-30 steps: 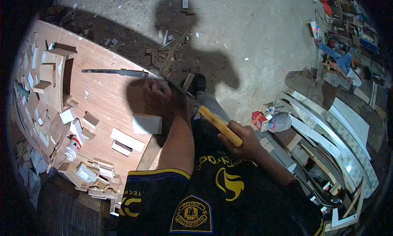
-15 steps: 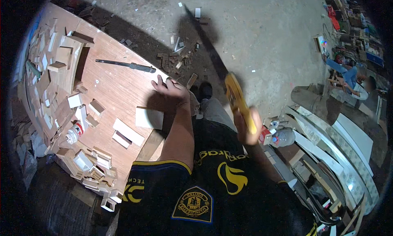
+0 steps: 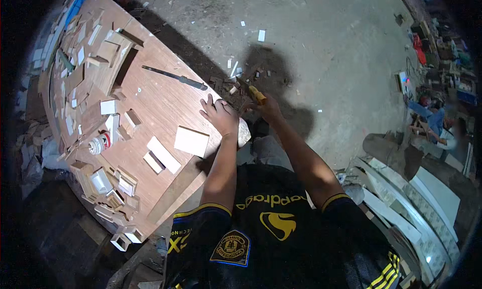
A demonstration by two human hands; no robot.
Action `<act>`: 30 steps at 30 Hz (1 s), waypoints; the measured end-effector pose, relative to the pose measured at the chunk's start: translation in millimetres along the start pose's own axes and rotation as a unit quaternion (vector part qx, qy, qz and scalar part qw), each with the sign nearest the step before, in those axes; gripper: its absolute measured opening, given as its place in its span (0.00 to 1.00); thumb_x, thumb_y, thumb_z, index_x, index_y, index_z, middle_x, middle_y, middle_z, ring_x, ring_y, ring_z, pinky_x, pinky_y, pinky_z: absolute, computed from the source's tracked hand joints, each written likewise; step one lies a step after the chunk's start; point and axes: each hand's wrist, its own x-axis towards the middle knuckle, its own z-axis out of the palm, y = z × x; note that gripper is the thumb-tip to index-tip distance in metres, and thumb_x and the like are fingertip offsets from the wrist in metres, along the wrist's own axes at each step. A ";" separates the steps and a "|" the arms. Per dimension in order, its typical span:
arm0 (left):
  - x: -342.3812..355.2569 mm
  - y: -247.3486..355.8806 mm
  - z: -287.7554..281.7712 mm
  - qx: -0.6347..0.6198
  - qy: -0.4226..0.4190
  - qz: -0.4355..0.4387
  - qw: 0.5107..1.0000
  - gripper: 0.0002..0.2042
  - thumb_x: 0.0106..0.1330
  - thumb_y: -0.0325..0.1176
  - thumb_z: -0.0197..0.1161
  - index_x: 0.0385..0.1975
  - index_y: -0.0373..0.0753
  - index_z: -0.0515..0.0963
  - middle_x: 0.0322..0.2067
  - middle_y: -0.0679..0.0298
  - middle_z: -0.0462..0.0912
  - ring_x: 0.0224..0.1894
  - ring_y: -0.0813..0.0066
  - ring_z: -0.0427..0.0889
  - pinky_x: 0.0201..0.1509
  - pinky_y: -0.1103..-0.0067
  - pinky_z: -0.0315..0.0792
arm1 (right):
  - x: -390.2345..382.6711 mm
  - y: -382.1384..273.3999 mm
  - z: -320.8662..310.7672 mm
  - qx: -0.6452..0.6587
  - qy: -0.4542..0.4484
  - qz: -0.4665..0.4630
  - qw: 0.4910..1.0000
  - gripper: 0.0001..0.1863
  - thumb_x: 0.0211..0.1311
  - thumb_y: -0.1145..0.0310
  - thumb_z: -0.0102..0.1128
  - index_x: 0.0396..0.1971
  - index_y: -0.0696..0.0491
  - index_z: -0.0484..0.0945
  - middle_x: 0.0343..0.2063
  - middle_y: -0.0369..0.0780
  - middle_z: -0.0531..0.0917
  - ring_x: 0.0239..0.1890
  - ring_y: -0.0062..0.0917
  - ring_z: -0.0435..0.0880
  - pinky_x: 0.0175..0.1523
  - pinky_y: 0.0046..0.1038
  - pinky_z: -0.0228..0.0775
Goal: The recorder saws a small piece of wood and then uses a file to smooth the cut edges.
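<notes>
My right hand (image 3: 268, 111) grips the yellow handle of a handsaw (image 3: 257, 96) just off the edge of the wooden worktable (image 3: 165, 103). The saw is seen nearly end-on, and most of its dark blade is hard to make out. At that same edge my left hand (image 3: 221, 117) lies on the tabletop with its fingers spread; whether anything is under the palm is hidden. A long, thin dark tool (image 3: 175, 78) with a thicker end lies just beyond the left fingers. Nearer me on the table is a pale rectangular board (image 3: 192, 141).
Wooden blocks and small box-like pieces (image 3: 120, 183) crowd the table's left side, around a white jar (image 3: 99, 143). Wood scraps (image 3: 233, 78) litter the floor past the edge. Long curved panels (image 3: 401, 198) lie at right; another person (image 3: 447, 136) sits far right.
The saw has come down from a raised, swung-out position to the table edge, carried left by my right hand. My left hand's fingers have spread on the table. The view has shifted slightly.
</notes>
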 end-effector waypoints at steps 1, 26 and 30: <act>-0.1 -1.9 -0.7 -0.004 -0.003 0.009 1.000 0.03 0.63 0.28 0.53 0.33 0.40 0.73 0.61 0.50 0.66 0.68 0.40 0.55 0.68 0.42 0.47 | 2.0 -0.3 0.7 0.016 0.011 -0.024 1.000 0.27 0.52 0.53 0.71 0.44 0.57 0.76 0.39 0.47 0.83 0.41 0.40 0.83 0.45 0.37 0.74; -20.9 94.7 -220.3 -0.419 -0.341 -0.130 0.831 0.11 0.67 0.29 0.60 0.44 0.33 0.69 0.26 0.59 0.80 0.26 0.74 0.80 0.32 0.77 0.73 | -96.7 -110.6 -125.9 0.245 -0.086 -0.218 0.941 0.15 0.57 0.63 0.70 0.38 0.54 0.76 0.31 0.32 0.79 0.33 0.16 0.77 0.40 0.23 0.70; -16.4 103.3 -262.0 -0.219 -0.216 -0.024 0.951 0.10 0.65 0.29 0.60 0.39 0.33 0.66 0.26 0.48 0.78 0.29 0.50 0.81 0.33 0.67 0.72 | -112.6 -133.2 -136.5 0.131 -0.055 -0.335 0.931 0.15 0.61 0.59 0.66 0.32 0.55 0.76 0.25 0.36 0.80 0.30 0.23 0.80 0.37 0.28 0.72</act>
